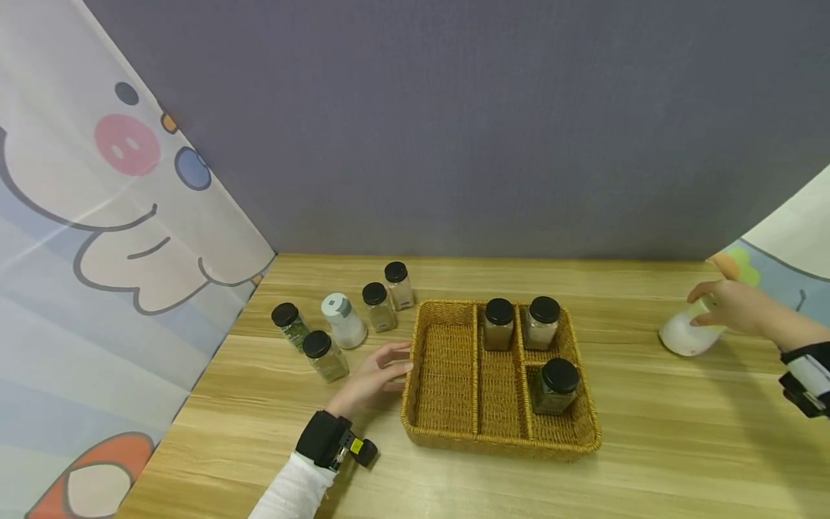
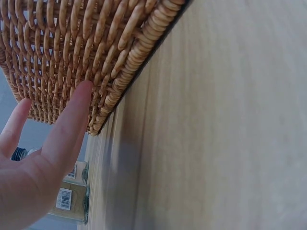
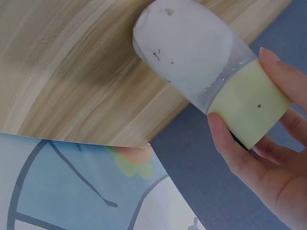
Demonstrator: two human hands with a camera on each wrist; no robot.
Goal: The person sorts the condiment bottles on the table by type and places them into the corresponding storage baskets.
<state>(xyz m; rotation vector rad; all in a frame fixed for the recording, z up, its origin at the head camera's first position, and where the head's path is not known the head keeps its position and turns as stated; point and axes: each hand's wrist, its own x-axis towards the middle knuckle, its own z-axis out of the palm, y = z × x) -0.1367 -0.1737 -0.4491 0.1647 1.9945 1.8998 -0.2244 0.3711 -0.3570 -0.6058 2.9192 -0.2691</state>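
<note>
At the right end of the table, my right hand (image 1: 742, 306) grips a clear shaker bottle (image 1: 689, 336) by its pale yellow-green cap (image 3: 252, 103). White powder fills much of the bottle, which tilts close over the wood. My left hand (image 1: 371, 376) reaches to the left side of a woven divided basket (image 1: 502, 440), its extended fingertips right at the wicker wall in the left wrist view. Inside the basket, two black-lidded jars, one brown (image 1: 498, 333) and one pale (image 1: 540, 333), stand toward the back. A third jar (image 1: 552, 400), with dark green contents, sits in the front right compartment.
Left of the basket stand several black-lidded spice jars (image 1: 329, 364) and a white-capped shaker (image 1: 350, 330). A grey panel (image 1: 486, 144) rises behind the table (image 1: 648, 461). Cartoon-printed cloth (image 1: 130, 288) borders the left side and shows again at the far right.
</note>
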